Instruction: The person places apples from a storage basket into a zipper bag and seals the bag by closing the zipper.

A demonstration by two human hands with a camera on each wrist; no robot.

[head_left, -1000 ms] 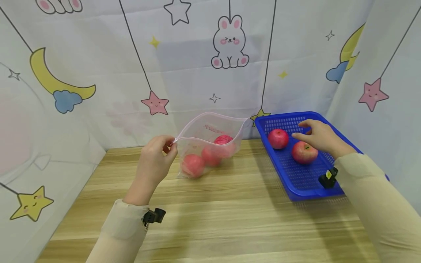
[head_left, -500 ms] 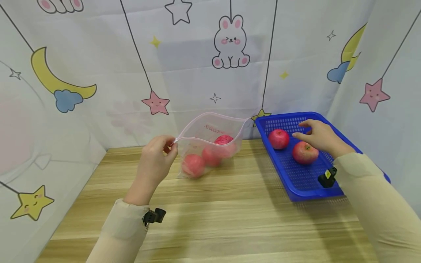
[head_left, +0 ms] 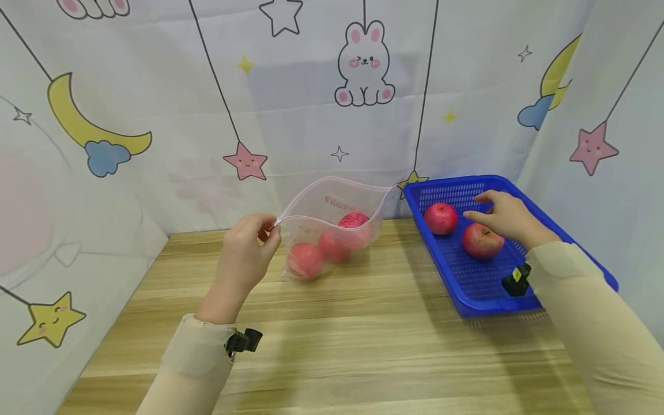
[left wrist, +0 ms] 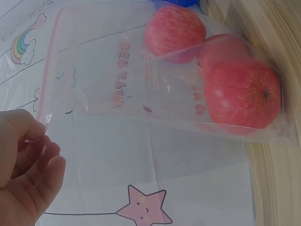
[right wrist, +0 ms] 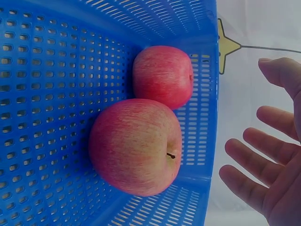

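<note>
My left hand (head_left: 248, 248) pinches the near corner of a clear zip bag (head_left: 332, 199) with a pink rim, whose mouth gapes. Inside the bag lie three red apples (left wrist: 242, 94), resting low against one another; the left wrist view shows lettering and hearts on the plastic. Over the blue basket (head_left: 453, 288) hovers my right hand (head_left: 505, 216), fingers apart and nothing in them. Below it in the basket are a yellowish-red apple (right wrist: 136, 147) with a stem and a redder apple (right wrist: 162, 76). In the right wrist view the fingers are apart from both apples.
The wooden table (head_left: 332, 346) stretches in front of the bag and basket. A white curtain (head_left: 301, 104) printed with rabbits, stars and moons hangs close behind them. The basket's raised walls stand to the right of the bag.
Both hands, the bag and the apples hold practically the same places. Only a slight shift of the head view shows.
</note>
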